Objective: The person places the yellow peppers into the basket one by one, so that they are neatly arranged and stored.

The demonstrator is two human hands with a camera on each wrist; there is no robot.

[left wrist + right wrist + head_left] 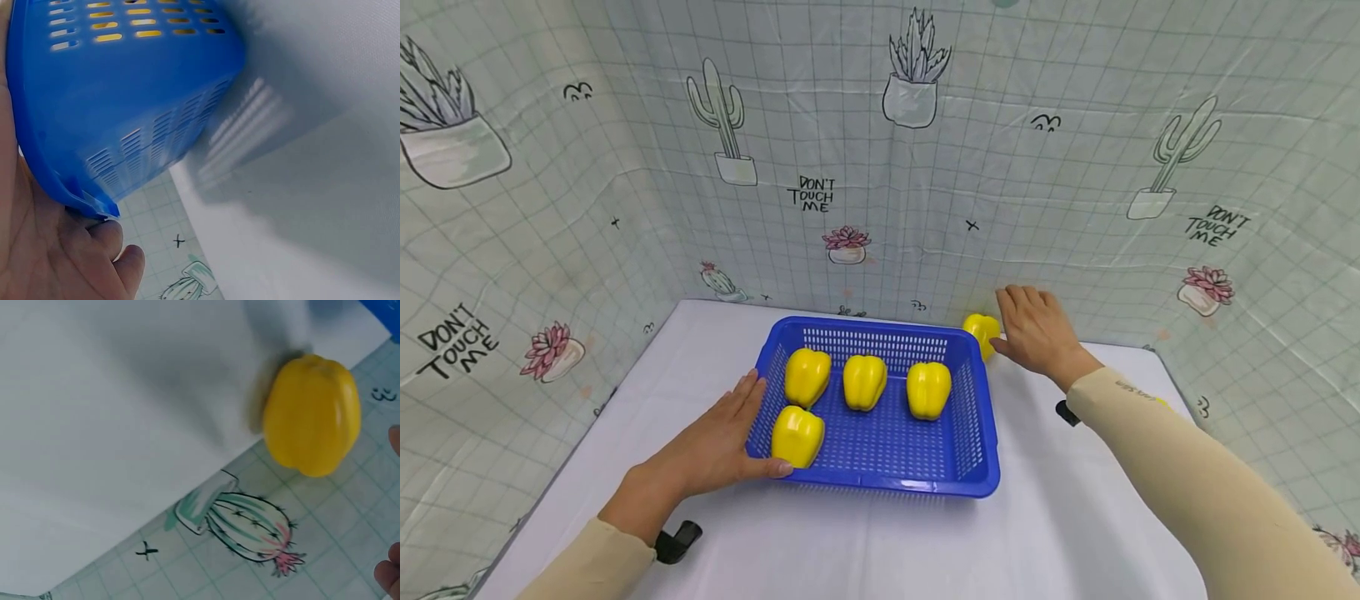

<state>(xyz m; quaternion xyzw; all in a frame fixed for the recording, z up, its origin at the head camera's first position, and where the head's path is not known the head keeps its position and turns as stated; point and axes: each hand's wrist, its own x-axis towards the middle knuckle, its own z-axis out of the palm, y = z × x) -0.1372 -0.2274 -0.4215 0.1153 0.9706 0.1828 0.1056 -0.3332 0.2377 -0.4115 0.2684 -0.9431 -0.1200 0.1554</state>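
Yellow pepper (979, 332) on the table (1037, 483), just beyond the basket's far right corner. Right hand (1037, 333) beside it, fingers loose, no grasp. Blue basket (880, 480) holds four more peppers (865, 383); left hand (718, 437) spread along its rim, unclenched. Step seems a reach; next calls for closing round the pepper

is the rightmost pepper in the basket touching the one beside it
Apart: the head view shows blue basket between the rightmost pepper and the middle pepper.
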